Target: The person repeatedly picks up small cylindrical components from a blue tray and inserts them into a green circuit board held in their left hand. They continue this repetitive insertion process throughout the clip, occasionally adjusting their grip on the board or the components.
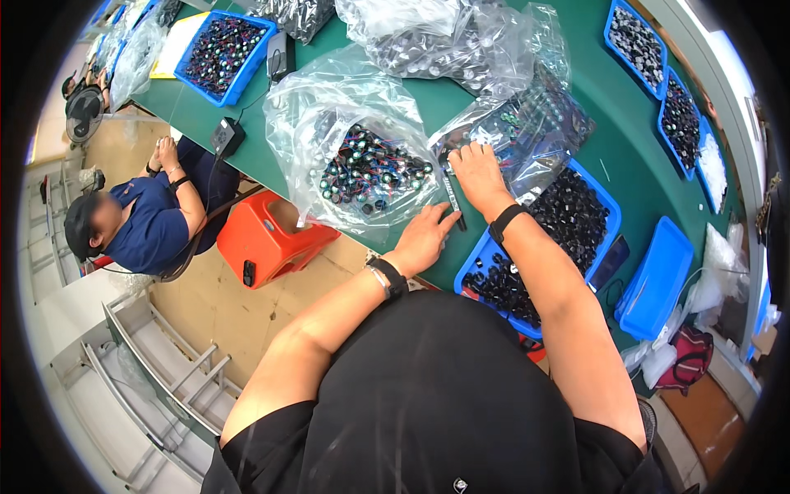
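My left hand (422, 240) rests at the table's near edge, fingers stretched, with its fingertips beside a slim dark marker pen (453, 198). My right hand (480, 174) bends its fingers down near the pen's far end, at the edge of a clear plastic bag of dark parts (527, 132); what lies under those fingertips is hidden. Left of the pen, an opened clear bag (296, 115) spreads around a heap of small round parts with red and blue wires (370, 169). Below my right forearm stands a blue tray (611, 207) full of small black pieces (568, 218).
Large bags of parts (444, 41) cover the far side of the green table (605, 123). Blue bins (635, 49) line the right edge, and a blue lid or tray (656, 280) leans nearby. A red stool (263, 239) and a seated co-worker (156, 218) are at left.
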Demonstrator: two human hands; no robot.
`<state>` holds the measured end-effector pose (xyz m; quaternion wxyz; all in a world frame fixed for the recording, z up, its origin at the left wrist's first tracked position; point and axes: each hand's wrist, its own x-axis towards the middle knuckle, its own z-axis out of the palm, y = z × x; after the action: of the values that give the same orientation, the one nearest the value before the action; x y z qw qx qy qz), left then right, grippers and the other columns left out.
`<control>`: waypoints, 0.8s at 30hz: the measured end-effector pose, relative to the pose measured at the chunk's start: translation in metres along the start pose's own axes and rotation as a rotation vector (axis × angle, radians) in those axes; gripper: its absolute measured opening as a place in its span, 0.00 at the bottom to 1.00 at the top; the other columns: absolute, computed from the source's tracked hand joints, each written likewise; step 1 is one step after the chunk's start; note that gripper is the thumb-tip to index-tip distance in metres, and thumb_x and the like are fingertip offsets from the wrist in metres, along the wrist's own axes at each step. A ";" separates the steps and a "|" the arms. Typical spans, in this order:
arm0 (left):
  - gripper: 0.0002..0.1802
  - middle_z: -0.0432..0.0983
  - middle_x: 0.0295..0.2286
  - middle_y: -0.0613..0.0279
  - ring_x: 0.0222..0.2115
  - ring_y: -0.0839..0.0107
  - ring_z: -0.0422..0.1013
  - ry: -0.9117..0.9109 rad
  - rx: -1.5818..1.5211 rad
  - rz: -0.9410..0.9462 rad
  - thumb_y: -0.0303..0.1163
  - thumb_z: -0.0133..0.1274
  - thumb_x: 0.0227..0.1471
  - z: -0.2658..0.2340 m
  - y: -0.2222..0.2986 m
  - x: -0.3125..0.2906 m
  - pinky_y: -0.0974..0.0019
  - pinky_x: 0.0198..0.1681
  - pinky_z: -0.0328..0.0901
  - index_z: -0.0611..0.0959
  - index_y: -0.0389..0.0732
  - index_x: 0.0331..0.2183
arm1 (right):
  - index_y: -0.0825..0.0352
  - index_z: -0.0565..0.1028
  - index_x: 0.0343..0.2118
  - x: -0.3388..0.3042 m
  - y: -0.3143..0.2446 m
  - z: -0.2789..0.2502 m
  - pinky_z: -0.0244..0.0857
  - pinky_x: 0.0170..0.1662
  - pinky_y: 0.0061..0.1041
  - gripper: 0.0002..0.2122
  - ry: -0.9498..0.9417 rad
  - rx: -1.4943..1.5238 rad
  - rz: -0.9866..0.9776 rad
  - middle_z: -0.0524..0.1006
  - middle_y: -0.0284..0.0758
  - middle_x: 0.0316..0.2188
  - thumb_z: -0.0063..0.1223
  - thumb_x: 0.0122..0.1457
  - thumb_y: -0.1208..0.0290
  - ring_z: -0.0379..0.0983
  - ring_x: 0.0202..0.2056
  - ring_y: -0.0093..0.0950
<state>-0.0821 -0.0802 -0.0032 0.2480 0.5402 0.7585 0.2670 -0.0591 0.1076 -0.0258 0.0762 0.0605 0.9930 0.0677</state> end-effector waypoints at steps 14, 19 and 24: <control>0.34 0.65 0.47 0.57 0.45 0.57 0.62 -0.059 0.086 -0.023 0.19 0.53 0.37 0.003 0.002 0.008 0.60 0.49 0.61 0.71 0.46 0.51 | 0.68 0.71 0.33 -0.085 0.043 -0.094 0.66 0.37 0.28 0.10 0.719 0.966 0.473 0.74 0.38 0.30 0.57 0.48 0.79 0.72 0.32 0.35; 0.32 0.65 0.46 0.57 0.45 0.56 0.62 -0.076 0.056 -0.065 0.20 0.53 0.39 0.006 0.009 0.014 0.60 0.49 0.62 0.71 0.46 0.50 | 0.69 0.70 0.32 -0.165 0.048 -0.098 0.63 0.27 0.21 0.07 0.733 1.205 0.988 0.72 0.30 0.21 0.56 0.53 0.77 0.67 0.22 0.17; 0.25 0.67 0.39 0.54 0.41 0.54 0.63 0.066 0.068 -0.094 0.22 0.54 0.40 0.014 0.018 0.018 0.58 0.46 0.62 0.74 0.38 0.45 | 0.69 0.70 0.35 -0.221 0.048 -0.022 0.64 0.38 0.40 0.18 0.151 0.824 1.146 0.74 0.47 0.30 0.59 0.49 0.60 0.71 0.36 0.47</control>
<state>-0.0659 -0.0562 -0.0031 0.2167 0.5028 0.7995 0.2470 0.1592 0.1229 0.0341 -0.0694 0.5926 0.7521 -0.2799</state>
